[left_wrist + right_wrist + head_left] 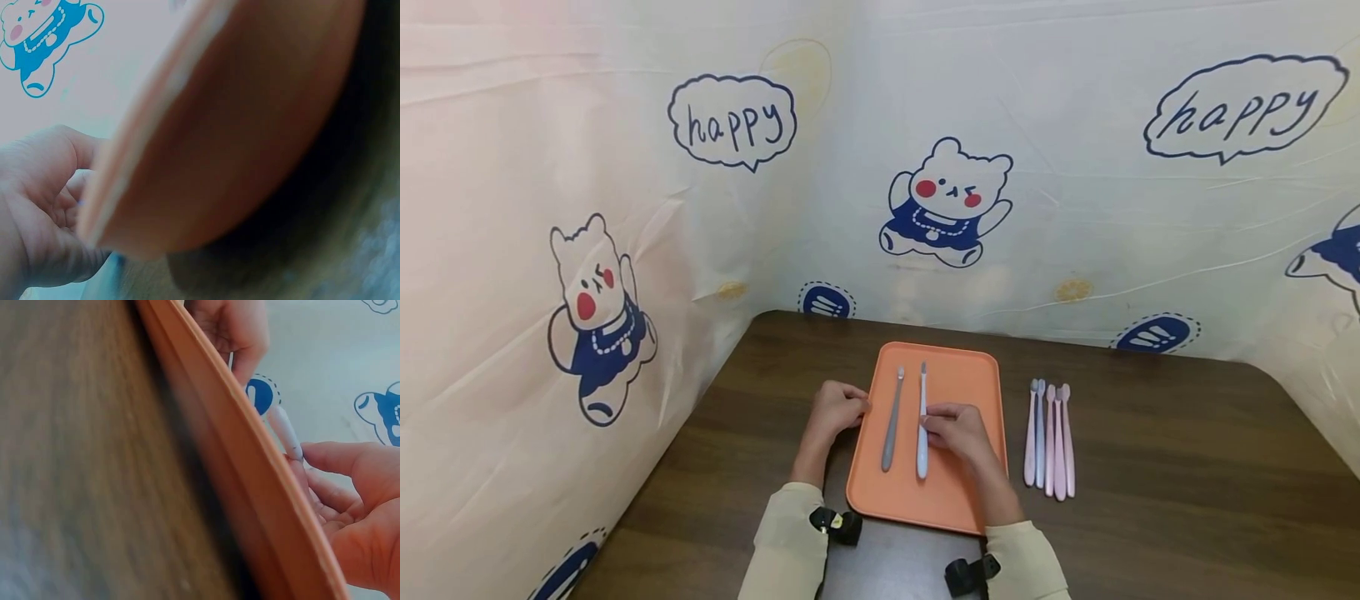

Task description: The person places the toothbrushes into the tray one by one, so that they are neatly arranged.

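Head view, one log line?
right hand: pinches pale-blue toothbrush | left hand: at orange tray edge | gray toothbrush: on tray | five toothbrushes: beside tray

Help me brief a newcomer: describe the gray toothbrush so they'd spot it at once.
On the brown table lies an orange tray. Inside it, toward the left edge, lies the gray toothbrush. Its gray handle sets it apart from the pale blue toothbrush beside it, held by the right hand.

R hand (369,506) pinches wht handle (285,432) nr tray (237,444)
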Motion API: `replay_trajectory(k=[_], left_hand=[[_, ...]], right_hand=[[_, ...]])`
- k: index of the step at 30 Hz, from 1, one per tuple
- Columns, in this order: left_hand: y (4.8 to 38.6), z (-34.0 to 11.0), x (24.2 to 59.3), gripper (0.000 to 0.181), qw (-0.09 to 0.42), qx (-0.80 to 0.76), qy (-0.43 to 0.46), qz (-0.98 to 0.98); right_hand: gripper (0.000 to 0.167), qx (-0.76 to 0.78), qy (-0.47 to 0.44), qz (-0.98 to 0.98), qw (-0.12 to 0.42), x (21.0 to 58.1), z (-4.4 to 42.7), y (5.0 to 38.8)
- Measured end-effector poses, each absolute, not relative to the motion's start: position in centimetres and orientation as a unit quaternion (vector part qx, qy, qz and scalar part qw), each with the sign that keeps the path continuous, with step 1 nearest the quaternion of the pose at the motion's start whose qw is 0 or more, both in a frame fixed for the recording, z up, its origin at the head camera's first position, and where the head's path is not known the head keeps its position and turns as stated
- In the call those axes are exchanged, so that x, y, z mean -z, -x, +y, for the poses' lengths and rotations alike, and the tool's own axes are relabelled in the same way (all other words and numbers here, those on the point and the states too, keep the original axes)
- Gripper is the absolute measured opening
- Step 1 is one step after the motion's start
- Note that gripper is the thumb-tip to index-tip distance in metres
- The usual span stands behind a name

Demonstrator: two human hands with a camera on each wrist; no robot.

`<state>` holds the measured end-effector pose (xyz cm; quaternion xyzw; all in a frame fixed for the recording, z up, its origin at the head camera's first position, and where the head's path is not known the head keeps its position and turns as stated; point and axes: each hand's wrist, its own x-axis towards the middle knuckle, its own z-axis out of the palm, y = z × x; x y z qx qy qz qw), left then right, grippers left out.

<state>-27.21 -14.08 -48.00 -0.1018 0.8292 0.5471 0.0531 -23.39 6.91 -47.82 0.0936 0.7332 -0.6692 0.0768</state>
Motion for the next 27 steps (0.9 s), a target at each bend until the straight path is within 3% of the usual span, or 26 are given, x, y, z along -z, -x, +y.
replay_trajectory(k=[9,27], left_hand=[[27.3,-14.1,48.1,0.017,0.050,-0.549,0.093,0.829],[27.2,-14.1,48.0,0.016,0.051,-0.544,0.109,0.830]], right_hand=[[0.028,0.658,-0.097,0.741,0.088,48.0,6.4,23.6],[0.022,0.591,-0.097,0.799,0.056,48.1,5.1,24.2]])
